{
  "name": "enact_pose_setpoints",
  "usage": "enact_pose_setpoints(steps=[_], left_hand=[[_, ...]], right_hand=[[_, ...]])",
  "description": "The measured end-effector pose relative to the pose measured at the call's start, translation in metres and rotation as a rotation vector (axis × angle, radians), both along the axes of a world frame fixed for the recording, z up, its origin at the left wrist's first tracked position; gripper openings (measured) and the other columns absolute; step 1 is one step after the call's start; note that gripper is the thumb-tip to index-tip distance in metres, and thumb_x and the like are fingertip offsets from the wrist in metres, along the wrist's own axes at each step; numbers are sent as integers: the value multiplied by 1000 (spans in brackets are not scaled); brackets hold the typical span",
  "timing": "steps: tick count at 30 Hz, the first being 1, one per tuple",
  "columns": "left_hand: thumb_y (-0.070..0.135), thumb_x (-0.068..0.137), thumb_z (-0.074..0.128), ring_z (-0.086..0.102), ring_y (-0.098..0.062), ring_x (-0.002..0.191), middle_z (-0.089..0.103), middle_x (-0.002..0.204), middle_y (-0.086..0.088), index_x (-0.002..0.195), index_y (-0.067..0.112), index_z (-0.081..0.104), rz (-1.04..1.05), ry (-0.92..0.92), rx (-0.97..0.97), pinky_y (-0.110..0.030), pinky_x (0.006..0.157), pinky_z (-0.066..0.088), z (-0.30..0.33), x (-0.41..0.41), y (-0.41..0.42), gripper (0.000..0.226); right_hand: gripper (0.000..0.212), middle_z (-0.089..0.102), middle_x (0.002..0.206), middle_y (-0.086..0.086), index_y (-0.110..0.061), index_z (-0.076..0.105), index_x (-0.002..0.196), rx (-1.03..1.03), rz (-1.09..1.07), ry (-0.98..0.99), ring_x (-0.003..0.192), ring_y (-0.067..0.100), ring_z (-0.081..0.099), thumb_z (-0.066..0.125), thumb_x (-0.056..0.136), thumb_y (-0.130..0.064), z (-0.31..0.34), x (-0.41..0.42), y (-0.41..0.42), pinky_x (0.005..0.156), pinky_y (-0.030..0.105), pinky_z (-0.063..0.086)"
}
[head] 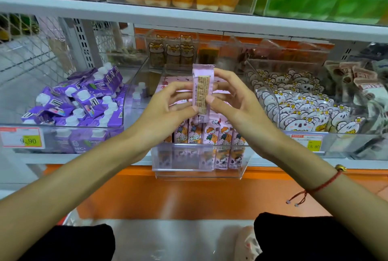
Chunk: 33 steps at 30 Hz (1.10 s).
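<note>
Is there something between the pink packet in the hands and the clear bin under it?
Nothing visible stands between. The left hand and the right hand hold the pink packet above the clear bin, open on top; other packets fill its front row.

Bright even shop light; soft blur, edges bowed, top unfocused.

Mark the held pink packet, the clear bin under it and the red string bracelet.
pink packet [203, 84]: head view, on its back label strip.
clear bin [178, 161]: head view, on its front wall.
red string bracelet [323, 185]: head view, on the cord across the wrist.
</note>
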<state>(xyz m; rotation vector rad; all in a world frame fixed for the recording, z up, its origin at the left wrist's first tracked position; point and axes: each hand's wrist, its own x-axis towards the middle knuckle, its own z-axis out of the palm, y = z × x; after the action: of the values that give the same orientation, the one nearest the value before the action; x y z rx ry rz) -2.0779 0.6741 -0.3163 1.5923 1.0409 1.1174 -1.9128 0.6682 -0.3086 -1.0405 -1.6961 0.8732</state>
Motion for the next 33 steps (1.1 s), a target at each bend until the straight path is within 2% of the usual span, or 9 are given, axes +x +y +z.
enact_pose_setpoints(steps=[3,6,9,13,17,20,23,29,33], left_hand=[[14,90,63,62,-6,111,65,122,6,126,21,54,24,-65,-20,-24,95,51,-1,1,0,37],[24,85,68,67,-11,104,69,114,1,120,16,56,132,-184,-54,-23,80,57,0,3,3,38],[28,78,74,68,-7,97,68,110,2,112,16,59,199,-180,-21,-16,70,56,0,4,4,39],[28,85,69,66,-5,105,63,124,3,131,17,50,170,-288,-81,-26,90,54,5,0,9,50],[22,90,63,69,-7,100,63,124,0,142,17,39,153,-345,-136,-29,85,57,9,-8,14,58],[23,90,64,68,-8,102,67,117,2,142,19,40,132,-328,-134,-25,80,58,8,-11,13,57],[23,92,62,65,-10,109,68,118,-1,127,19,58,55,-246,-102,-25,86,56,11,-12,12,36],[19,84,70,66,-10,105,70,112,1,117,18,59,140,-238,-59,-24,88,55,14,-11,13,35],[12,80,73,69,-4,90,70,105,2,114,17,55,67,-5,191,-16,79,54,25,-20,14,39]], right_hand=[[56,54,124,3,-31,38,141,-23,16,5,110,10,57,61,92,-16,-1,4,2,94,28,51],[73,53,122,-3,-32,35,139,4,2,-34,108,3,56,75,80,-15,-5,0,1,86,18,51],[52,58,110,0,-22,49,123,68,-66,-5,94,6,61,75,80,-15,-7,-6,0,76,20,53],[24,69,104,7,-16,59,113,-227,-38,214,83,14,65,64,90,-14,-3,-5,4,82,28,53],[25,69,101,8,-7,60,119,-475,110,360,82,15,64,51,97,-14,1,-3,5,73,21,56],[31,71,102,8,-10,62,117,-541,229,402,80,14,69,52,93,-27,4,1,2,72,22,57],[42,73,98,6,-9,62,117,-479,232,271,80,14,68,57,85,-36,5,2,2,81,29,54],[22,72,94,1,-12,59,114,-214,81,18,83,8,68,55,95,-21,-5,3,7,75,19,52],[41,61,121,-1,-16,52,130,75,-53,-419,113,12,55,61,92,-25,-12,17,11,97,27,43]])
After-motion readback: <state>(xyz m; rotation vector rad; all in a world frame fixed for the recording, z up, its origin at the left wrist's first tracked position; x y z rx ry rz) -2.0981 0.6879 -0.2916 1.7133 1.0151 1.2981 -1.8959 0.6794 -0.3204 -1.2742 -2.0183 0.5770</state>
